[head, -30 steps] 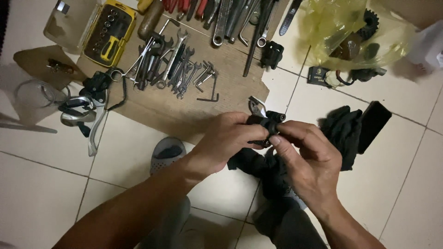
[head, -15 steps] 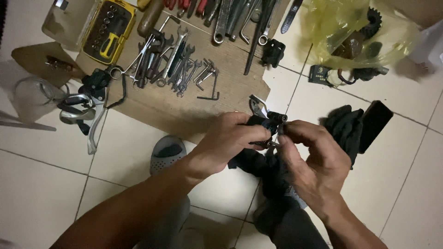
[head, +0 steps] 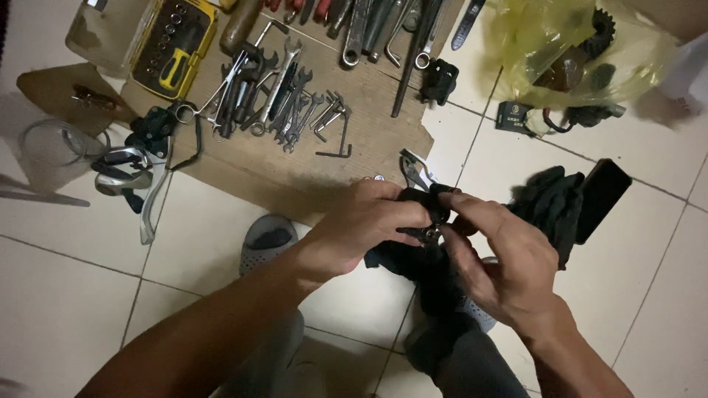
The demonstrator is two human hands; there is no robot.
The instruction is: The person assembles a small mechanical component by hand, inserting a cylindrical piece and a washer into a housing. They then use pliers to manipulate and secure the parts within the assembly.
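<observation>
Pinching small metal part point(head: 429, 233) with left hand point(head: 369, 228) and right hand point(head: 501, 258), both clenched on it, over black cloth point(head: 402, 258). Working just beside cardboard sheet point(head: 369, 118) carrying wrenches point(head: 284, 103); black gloves point(head: 549, 206) lying near right hand.

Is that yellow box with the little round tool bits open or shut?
Open. The yellow box lies flat by the cardboard, and its rows of round sockets and the yellow-handled driver inside show plainly from above.
</observation>
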